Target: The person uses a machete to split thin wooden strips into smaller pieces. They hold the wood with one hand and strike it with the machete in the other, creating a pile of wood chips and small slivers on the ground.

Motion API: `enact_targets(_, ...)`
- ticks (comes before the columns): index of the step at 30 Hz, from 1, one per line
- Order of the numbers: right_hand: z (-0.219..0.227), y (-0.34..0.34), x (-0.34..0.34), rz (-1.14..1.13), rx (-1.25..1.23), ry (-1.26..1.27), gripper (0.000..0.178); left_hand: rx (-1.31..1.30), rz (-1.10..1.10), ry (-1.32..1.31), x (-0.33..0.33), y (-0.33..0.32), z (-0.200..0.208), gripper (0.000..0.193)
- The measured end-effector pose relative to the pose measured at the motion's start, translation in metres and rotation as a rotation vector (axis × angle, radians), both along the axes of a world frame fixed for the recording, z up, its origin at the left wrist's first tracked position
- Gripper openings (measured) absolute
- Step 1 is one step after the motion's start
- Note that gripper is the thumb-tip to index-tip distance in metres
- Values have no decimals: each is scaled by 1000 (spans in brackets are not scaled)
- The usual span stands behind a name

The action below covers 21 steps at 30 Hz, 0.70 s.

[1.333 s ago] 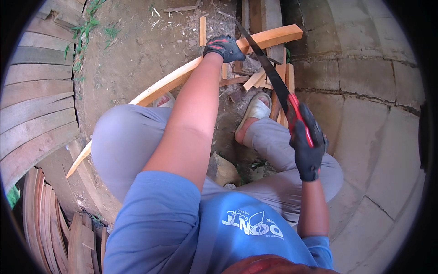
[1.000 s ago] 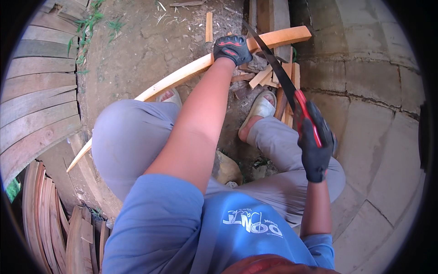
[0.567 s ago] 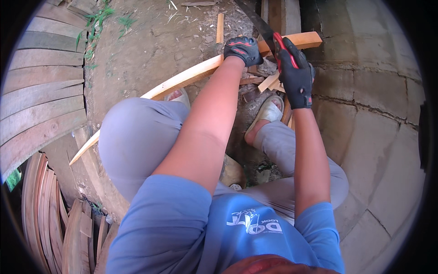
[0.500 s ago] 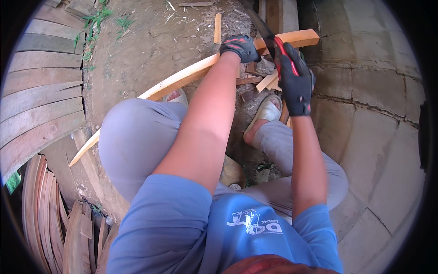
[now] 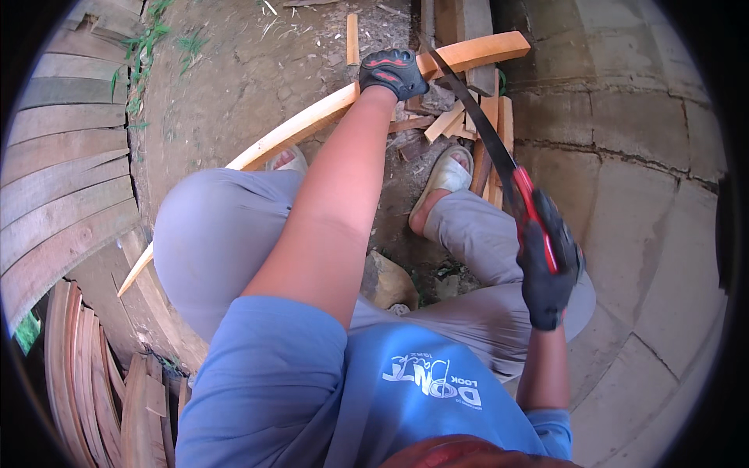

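A long, pale wooden plank (image 5: 300, 125) slants from beside my left knee up to the far right. My left hand (image 5: 392, 74), in a black and red glove, is closed around it near its far end. In my gloved right hand (image 5: 550, 265) is the red and black handle of a hand saw (image 5: 491, 140). The saw's dark blade stretches away from me, and its far part lies at the plank just right of my left hand. The cut itself is too small to make out.
Short wood offcuts (image 5: 446, 122) lie beyond my right foot, next to a timber beam (image 5: 472, 23). Weathered boards (image 5: 66, 148) line the left, with stacked strips (image 5: 74, 366) at lower left. Cracked concrete slabs (image 5: 624, 210) cover the right. A stone (image 5: 390, 282) sits between my legs.
My right hand has pulled the saw back toward me and to the right, so much more of the blade shows on the near side of the plank. My left hand keeps its hold.
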State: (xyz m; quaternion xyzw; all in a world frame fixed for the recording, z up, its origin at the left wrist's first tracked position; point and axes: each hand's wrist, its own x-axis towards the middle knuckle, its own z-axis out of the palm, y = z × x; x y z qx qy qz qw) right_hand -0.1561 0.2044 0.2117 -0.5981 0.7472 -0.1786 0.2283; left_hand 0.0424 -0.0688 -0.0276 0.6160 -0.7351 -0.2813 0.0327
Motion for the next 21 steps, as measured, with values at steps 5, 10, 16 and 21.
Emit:
enact_targets(5, -83, -124, 32, 169, -260, -78, 35, -153, 25, -43, 1, 13, -6, 40)
enact_targets(10, -143, -219, 61, 118, -264, -52, 37, -76, -30, 4, -2, 9, 0, 47)
enact_targets(16, -131, -189, 46, 64, -220, -187, 38, 25, -91, -4, 5, -6, 2, 62)
enact_targets(21, -82, -71, 17, 137, -230, -6, 36, 77, -98, 2, 16, -21, -22, 71)
